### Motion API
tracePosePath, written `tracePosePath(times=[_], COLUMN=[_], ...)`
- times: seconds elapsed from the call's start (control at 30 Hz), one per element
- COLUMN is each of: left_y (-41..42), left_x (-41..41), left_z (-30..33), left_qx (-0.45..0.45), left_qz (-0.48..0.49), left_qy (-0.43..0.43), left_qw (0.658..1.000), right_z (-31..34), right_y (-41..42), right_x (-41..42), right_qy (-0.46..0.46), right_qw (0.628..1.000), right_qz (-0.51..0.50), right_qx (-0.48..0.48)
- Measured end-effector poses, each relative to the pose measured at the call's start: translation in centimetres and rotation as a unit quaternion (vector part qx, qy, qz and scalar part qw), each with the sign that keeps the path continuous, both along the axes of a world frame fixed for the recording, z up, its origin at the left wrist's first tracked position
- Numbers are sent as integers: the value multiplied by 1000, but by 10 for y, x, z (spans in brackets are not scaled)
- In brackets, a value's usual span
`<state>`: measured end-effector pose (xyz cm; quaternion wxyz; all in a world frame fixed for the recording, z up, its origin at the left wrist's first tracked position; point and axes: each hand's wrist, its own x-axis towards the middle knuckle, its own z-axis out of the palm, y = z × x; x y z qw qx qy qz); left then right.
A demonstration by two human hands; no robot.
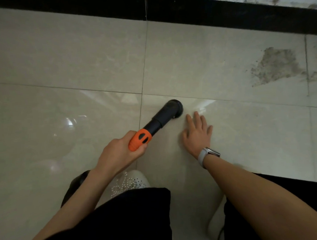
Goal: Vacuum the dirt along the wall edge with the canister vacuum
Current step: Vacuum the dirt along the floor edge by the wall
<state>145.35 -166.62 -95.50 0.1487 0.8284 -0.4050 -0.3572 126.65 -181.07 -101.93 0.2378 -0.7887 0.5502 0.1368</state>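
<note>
Orange vac handle (139, 139) gripped by L hand (117, 154), R hand (196, 134) fingers (197, 118) spread beside nozzle (173, 108)

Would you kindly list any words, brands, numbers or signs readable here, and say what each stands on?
None can be read.
Orange vacuum handle: only two dark oval marks, no lettering.
Black nozzle: no visible text.
Watch on the right wrist: face angled away, nothing legible.

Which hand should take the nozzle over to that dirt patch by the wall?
Left hand: it already grips the vacuum nozzle. The right hand lies open on the tile, though nearer the dirt patch.
</note>
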Motion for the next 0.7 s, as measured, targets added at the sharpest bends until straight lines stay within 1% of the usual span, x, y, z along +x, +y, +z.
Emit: tracePosePath(times=[0.07,0.13,0.23,0.3,0.37,0.43,0.47,0.53,0.57,0.6,0.63,0.7], left_y=[-8,-15,-22,-22,-19,-17,-18,-25,-30,-37,-45,-60], left_x=[-7,-4,18,31,32,24,19,9,5,1,-3,-10], left_z=[-1,-1,2,4,4,3,2,1,0,-1,-2,-4], left_qx=[-3,-10,-24,-38,-48,-40,-36,-38,-43,-47,-51,-59], left_qz=[-30,-36,20,62,62,45,38,25,15,3,-10,-33], left_qy=[-8,-32,-71,-75,-67,-54,-46,-30,-27,-29,-34,-42], left_qw=[1000,999,997,995,995,997,998,999,999,998,998,997], right_z=[2,4,7,8,8,10,11,16,20,27,33,43], right_y=[-3,-6,-10,-9,-8,-7,-7,-8,-9,-11,-15,-27], right_x=[-6,-12,-17,-12,-1,9,14,26,34,42,52,70], right_qy=[10,19,24,18,4,-21,-48,-151,-220,-285,-335,-381], right_qw=[1000,999,999,998,997,997,997,986,969,941,905,821], right_qz=[-5,-27,-39,-52,-72,-64,-55,-65,-107,-171,-244,-375], right_qx=[-1,-1,8,20,32,32,27,23,32,55,95,203])
